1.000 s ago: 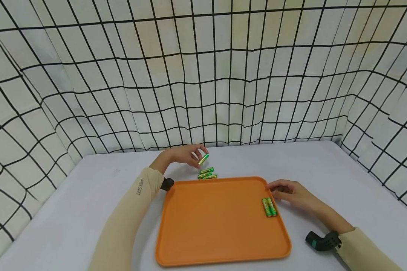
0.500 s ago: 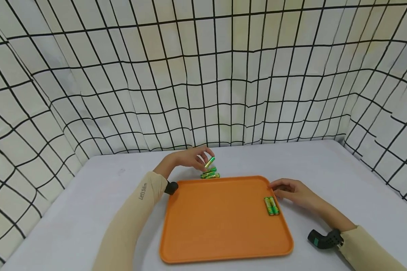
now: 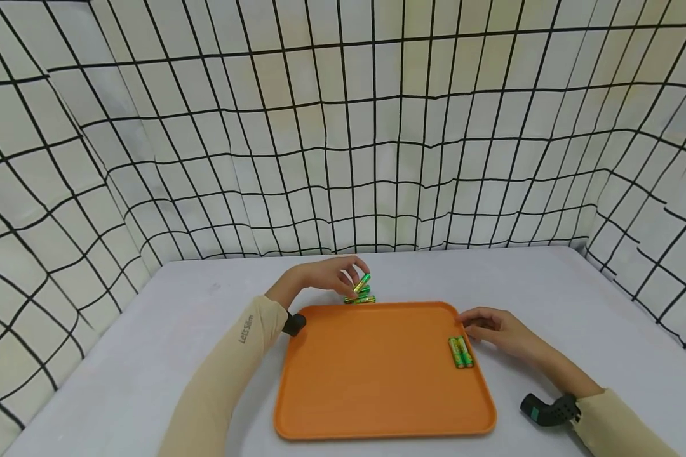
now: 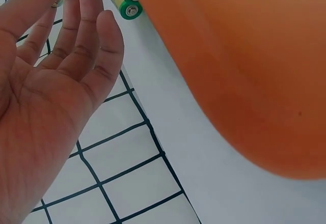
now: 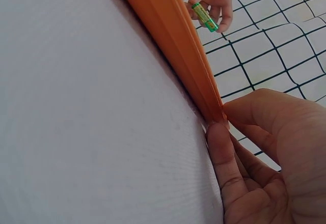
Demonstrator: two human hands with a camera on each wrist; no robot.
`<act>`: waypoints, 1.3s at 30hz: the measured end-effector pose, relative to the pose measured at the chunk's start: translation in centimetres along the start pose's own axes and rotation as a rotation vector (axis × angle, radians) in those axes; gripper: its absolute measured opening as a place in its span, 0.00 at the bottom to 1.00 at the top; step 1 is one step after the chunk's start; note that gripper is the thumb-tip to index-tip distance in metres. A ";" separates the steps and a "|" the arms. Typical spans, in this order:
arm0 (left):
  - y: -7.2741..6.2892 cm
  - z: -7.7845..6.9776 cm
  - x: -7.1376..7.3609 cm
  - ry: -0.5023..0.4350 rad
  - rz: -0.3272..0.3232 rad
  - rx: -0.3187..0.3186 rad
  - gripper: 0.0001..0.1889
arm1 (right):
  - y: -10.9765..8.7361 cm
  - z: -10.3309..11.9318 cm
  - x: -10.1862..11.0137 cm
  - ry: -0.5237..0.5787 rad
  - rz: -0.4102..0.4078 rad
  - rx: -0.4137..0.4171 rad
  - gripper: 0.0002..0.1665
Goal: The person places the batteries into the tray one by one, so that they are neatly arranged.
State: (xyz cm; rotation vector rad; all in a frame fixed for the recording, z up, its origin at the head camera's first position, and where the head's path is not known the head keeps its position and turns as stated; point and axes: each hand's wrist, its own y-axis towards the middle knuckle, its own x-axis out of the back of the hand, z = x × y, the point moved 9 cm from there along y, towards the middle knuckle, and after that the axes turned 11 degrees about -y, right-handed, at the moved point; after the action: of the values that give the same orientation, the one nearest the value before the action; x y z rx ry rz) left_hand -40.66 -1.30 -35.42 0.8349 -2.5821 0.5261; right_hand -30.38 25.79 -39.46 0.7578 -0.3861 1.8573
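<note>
My left hand [image 3: 334,275] pinches a green and gold battery [image 3: 363,283] between thumb and fingertips, beyond the far rim of the orange tray [image 3: 377,381]. The held battery tilts and overlaps a small pile of similar batteries [image 3: 367,299] on the table in the head view. In the right wrist view this battery [image 5: 205,17] shows whole; in the left wrist view the fingers mostly hide it. My right hand [image 3: 503,330] pinches the tray's right rim near the far corner. In the right wrist view its fingertips meet at the tray's edge [image 5: 178,35].
Two batteries [image 3: 461,353] lie side by side inside the tray along its right wall. A white cloth covers the table [image 3: 120,355]. A white wall with a black grid [image 3: 377,158] rises behind and at both sides. Black devices [image 3: 549,409] sit on both wrists.
My left hand has lowered the held battery toward the pile, so they now overlap in the head view. The right hand stays at the tray rim. The head view has shifted slightly.
</note>
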 end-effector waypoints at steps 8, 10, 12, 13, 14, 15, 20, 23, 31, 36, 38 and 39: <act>-0.3 -0.6 -0.8 -0.008 0.015 -0.039 0.27 | 0.0 0.1 -0.1 -0.006 0.003 0.003 0.20; -0.3 -1.0 -1.2 -0.002 0.026 -0.065 0.27 | -0.1 0.0 0.0 -0.012 0.000 -0.001 0.19; -0.1 -1.5 -1.6 0.000 0.036 -0.088 0.27 | -0.2 0.0 0.1 -0.015 -0.004 0.001 0.19; 0.0 -1.6 -1.8 0.001 0.038 -0.093 0.27 | -0.3 -0.1 0.2 -0.014 -0.008 0.000 0.19; 0.0 -1.8 -2.0 0.001 0.039 -0.099 0.27 | -0.3 -0.1 0.2 -0.014 -0.012 0.002 0.19; 0.1 -2.0 -2.2 0.001 0.040 -0.102 0.27 | -0.4 -0.1 0.3 -0.010 -0.014 -0.003 0.19; 0.3 -2.2 -3.2 -0.006 0.042 -0.094 0.27 | -0.3 0.1 0.2 -0.011 -0.012 0.018 0.20; 0.2 -2.2 -3.9 -0.013 0.053 -0.094 0.27 | -0.2 0.1 0.1 -0.013 -0.007 0.015 0.19; 0.4 -2.4 -5.4 -0.030 0.075 -0.107 0.26 | -0.1 0.0 0.0 -0.021 -0.009 0.006 0.19; 0.6 -2.8 -6.3 -0.017 0.086 -0.141 0.26 | -0.1 0.0 0.0 0.000 -0.003 -0.013 0.20; 0.7 -3.0 -6.5 -0.010 0.080 -0.160 0.26 | -0.1 -0.1 0.0 0.008 -0.001 -0.017 0.20; 0.7 -3.1 -6.6 -0.007 0.075 -0.166 0.26 | -0.1 0.0 0.0 0.011 0.000 -0.016 0.20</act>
State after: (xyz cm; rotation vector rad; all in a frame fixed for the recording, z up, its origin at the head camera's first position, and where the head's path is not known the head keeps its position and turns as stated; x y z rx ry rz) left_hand -35.43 3.77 -35.96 0.6876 -2.6290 0.3241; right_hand -30.30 25.85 -39.50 0.7366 -0.3935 1.8551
